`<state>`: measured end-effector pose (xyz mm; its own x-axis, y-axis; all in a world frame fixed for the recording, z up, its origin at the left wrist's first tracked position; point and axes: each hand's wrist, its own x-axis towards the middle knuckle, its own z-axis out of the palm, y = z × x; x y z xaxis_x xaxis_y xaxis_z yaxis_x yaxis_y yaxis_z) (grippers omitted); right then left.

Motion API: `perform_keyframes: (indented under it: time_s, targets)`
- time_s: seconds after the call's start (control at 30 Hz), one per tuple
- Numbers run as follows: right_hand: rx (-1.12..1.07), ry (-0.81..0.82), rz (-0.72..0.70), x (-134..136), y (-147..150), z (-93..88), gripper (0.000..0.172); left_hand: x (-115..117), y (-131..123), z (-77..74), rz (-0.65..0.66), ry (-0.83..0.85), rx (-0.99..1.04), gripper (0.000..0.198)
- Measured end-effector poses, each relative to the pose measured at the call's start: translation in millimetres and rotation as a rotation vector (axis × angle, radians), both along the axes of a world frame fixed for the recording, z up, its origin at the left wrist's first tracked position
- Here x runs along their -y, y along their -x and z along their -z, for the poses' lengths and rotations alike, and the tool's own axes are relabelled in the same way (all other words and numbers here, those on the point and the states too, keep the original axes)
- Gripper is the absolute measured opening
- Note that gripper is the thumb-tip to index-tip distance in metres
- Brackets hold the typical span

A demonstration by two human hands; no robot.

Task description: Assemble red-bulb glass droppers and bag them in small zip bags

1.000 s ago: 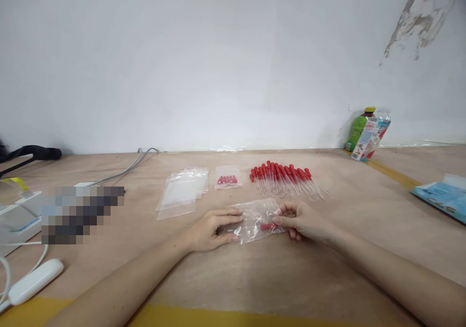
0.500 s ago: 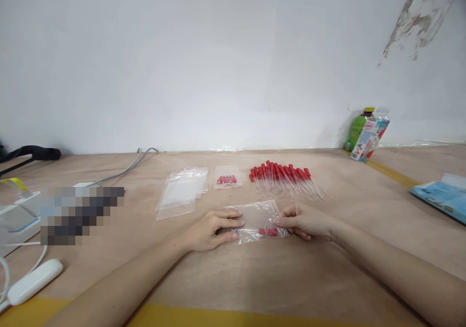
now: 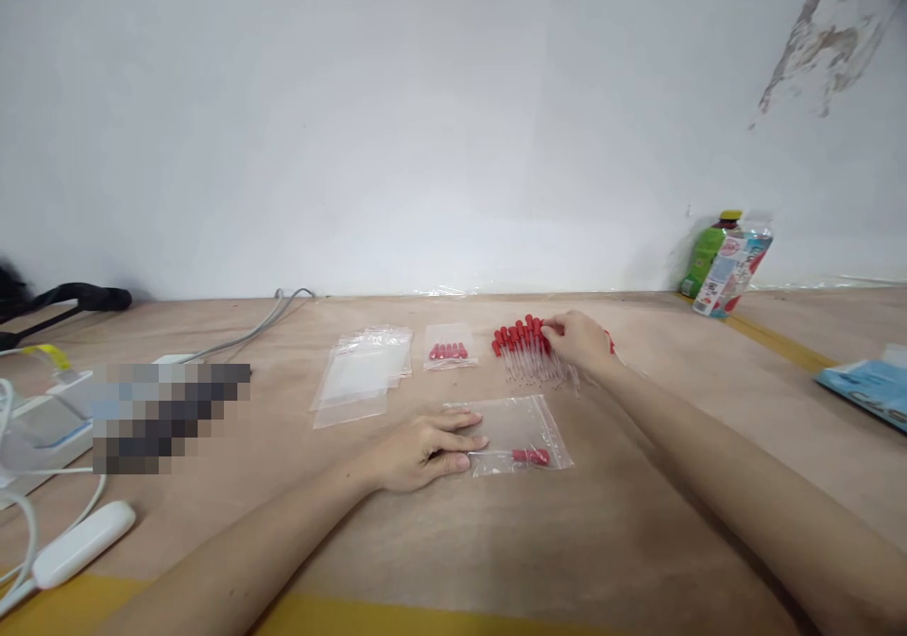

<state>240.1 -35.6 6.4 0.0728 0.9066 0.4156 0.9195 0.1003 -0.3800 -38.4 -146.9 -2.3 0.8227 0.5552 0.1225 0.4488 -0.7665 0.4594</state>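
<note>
My left hand lies with fingers spread on the left end of a clear zip bag, pressing it to the table. Inside that bag is a dropper with a red rubber bulb, its thin clear tube running left under my fingers. Farther back, my right hand reaches over a pile of red-bulbed droppers. Thumb and forefinger close on one red bulb there, and the hand hides the right part of the pile.
Behind the left hand lie a stack of clear bags and a bag holding several red-bulbed items. A power strip with cables is at left. Bottles stand by the wall, and a blue packet lies at right.
My right hand has let go of the zip bag's right end and moved back to the dropper pile. The left hand stays on the bag. The view has shifted slightly.
</note>
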Motion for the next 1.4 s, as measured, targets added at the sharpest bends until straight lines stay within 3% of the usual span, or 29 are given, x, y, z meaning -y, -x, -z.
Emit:
perform_keyframes:
  time_s: [0.13, 0.3, 0.47, 0.7, 0.8, 0.97, 1.1, 1.2, 1.3, 1.4]
  targets:
    - [0.023, -0.015, 0.028, -22.8, 6.9, -0.4, 0.034, 1.2, -0.6, -2.0, -0.001, -0.012, -0.018, 0.036]
    - [0.005, 0.029, 0.001, -42.1, 8.5, 0.1, 0.028, 1.5, -0.8, -2.0, -0.006, -0.030, -0.048, 0.037]
    - [-0.147, 0.066, -0.050, -46.1, 3.2, -8.1, 0.021, 0.3, 0.0, 0.0, -0.004, -0.032, -0.057, 0.037]
    - [-0.501, 0.041, -0.201, -2.4, -22.7, -18.2, 0.029, -0.2, 0.8, 2.2, -0.023, -0.038, -0.056, 0.040]
    - [-0.903, -0.008, -0.261, 23.6, -34.5, -3.5, 0.026, -0.2, -0.2, 1.2, -0.036, -0.023, -0.072, 0.040]
    - [-1.207, 0.105, -0.227, 57.1, -32.0, 27.5, 0.028, 0.5, -2.3, 0.1, -0.064, -0.012, -0.091, 0.039]
    - [-1.472, 0.274, -0.222, 77.2, -17.5, 37.7, 0.018, 1.4, -3.2, 1.6, -0.059, -0.022, -0.063, 0.043]
    - [-1.390, 0.477, -0.371, 87.4, -16.0, 39.9, 0.020, 2.0, -3.9, 2.4, -0.054, -0.039, -0.035, 0.046]
    - [-1.063, 0.591, -0.551, 90.3, -22.8, 41.4, 0.027, 2.5, -4.1, 2.5, -0.055, -0.054, -0.033, 0.050]
    - [-0.836, 0.631, -0.625, 89.1, -27.8, 41.6, 0.032, 2.8, -3.9, 2.4, -0.065, -0.062, -0.044, 0.051]
